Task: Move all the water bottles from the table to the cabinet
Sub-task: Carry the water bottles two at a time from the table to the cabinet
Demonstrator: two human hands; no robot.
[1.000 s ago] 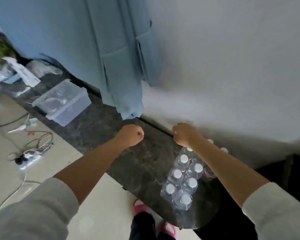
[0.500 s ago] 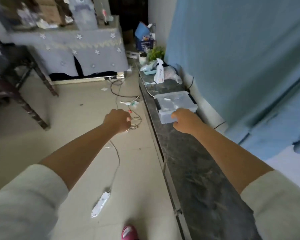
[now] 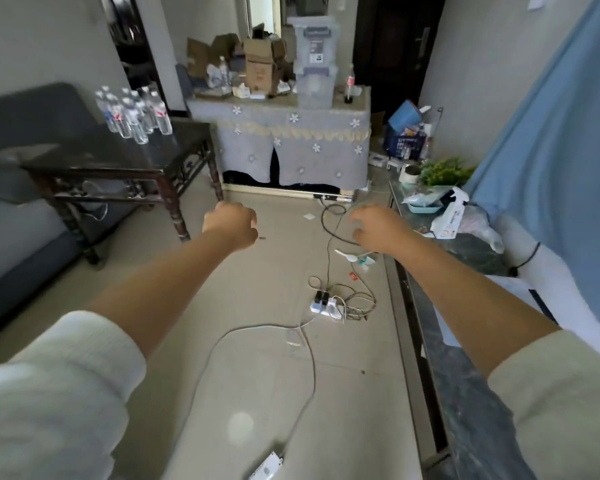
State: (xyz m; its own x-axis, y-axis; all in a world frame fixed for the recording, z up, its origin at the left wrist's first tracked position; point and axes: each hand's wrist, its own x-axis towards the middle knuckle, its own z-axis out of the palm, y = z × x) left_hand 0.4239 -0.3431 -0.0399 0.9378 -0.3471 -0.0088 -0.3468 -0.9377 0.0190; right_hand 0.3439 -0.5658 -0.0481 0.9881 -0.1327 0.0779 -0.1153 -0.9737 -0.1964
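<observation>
Your left hand (image 3: 230,226) is fisted and empty, right hand (image 3: 378,227) loosely open; bottles (image 3: 132,114) stand on the table (image 3: 118,157).

Both my arms stretched forward; left hand (image 3: 230,226) curled into empty fist, right hand (image 3: 378,227) loosely curled, empty.

The left grip (image 3: 230,226) shows only its back; its curled fingers are turned away, so the palm side is hidden. The right grip (image 3: 378,228) is motion-blurred at the fingertips. Far beyond the left grip, the water bottles (image 3: 132,114) overlap, so their count is unclear and their labels too small to read. Both sleeves (image 3: 59,393) run off the lower edge. The power strip (image 3: 265,471) below the grips is cut by the bottom edge.
</observation>
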